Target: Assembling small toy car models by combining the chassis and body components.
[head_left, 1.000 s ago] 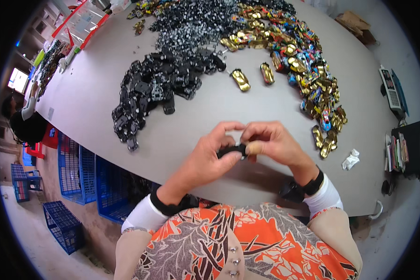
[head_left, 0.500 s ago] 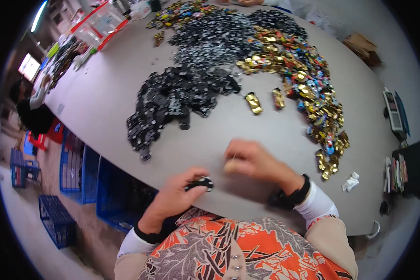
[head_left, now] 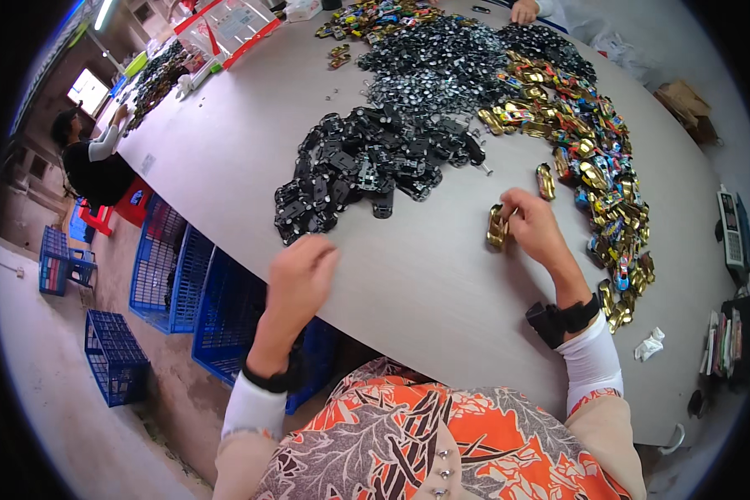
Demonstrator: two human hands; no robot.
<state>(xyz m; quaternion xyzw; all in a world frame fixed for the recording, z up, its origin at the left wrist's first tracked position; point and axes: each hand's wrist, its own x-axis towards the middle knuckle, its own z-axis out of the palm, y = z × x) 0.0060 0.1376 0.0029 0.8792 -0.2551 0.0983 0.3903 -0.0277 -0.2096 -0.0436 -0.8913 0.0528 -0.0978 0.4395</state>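
Note:
My right hand (head_left: 533, 227) pinches a gold toy car body (head_left: 497, 228) on the grey table. Just beyond it, a second gold car body (head_left: 545, 181) lies by itself. Blurred by motion, my left hand (head_left: 298, 279) is over the table's front edge, close to the near end of a heap of black toy car chassis (head_left: 350, 162). Its fingers are curled, but what they hold, if anything, is hidden. A heap of gold and coloured car bodies (head_left: 596, 179) runs down the right side.
Small dark and silvery parts (head_left: 437, 67) are heaped at the back. Blue crates (head_left: 229, 321) stand below the table's left edge. At right lie a crumpled white tissue (head_left: 649, 344) and a calculator-like device (head_left: 732, 227). Another person (head_left: 92, 158) sits far left; another hand (head_left: 525, 11) shows at the back.
My right hand has moved forward and right onto a gold car body. My left hand has shifted forward and left; the black chassis it held is out of sight. The whole view has turned slightly.

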